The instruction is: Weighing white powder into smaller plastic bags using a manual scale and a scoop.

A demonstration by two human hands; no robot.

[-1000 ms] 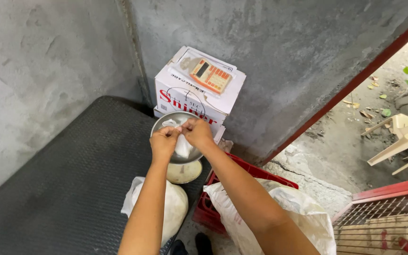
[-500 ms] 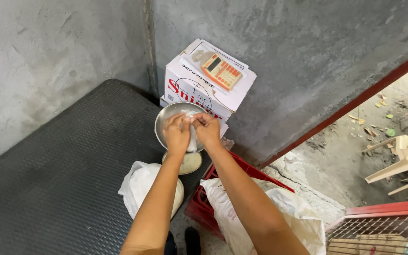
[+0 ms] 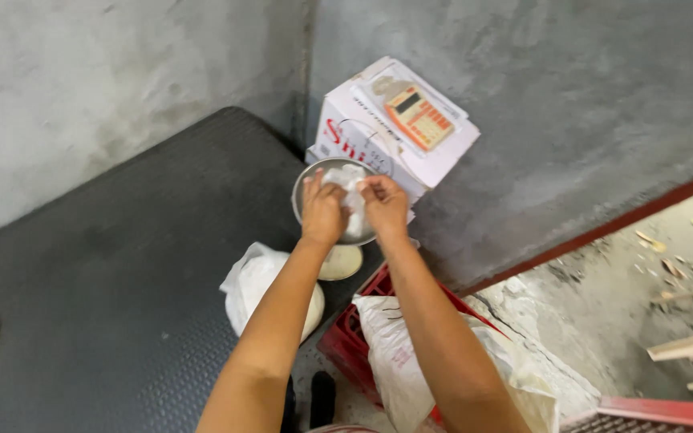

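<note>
Steel gleams at the rim of a round metal bowl [image 3: 322, 172] over which a person's two hands meet, both pinching a small clear plastic bag [image 3: 348, 180] of pale contents. The left hand [image 3: 322, 210] grips the bag's near-left side with thumb and fingers closed on the film; the right hand [image 3: 385, 205] clenches the bag's top from the other side, its knuckles raised. The bag hangs inside the bowl's mouth, and both wrists cover the bowl's near rim.

Just behind the bowl, touching or nearly so, stands a white cardboard box [image 3: 399, 128] tilted on one corner, pushed up against a grey concrete wall [image 3: 571, 104]. That wall and the one to the left close off the far side, leaving no room beyond the box. To the left a dark ribbed mat [image 3: 114, 281] spreads wide and bare, the largest open stretch within reach. Beneath the forearms lies a tied white plastic bag [image 3: 254, 281], and beside it a red crate [image 3: 346, 341] bearing a white sack [image 3: 399, 361]. A red door sill [image 3: 603, 228] runs diagonally at right, with rough ground beyond it.
</note>
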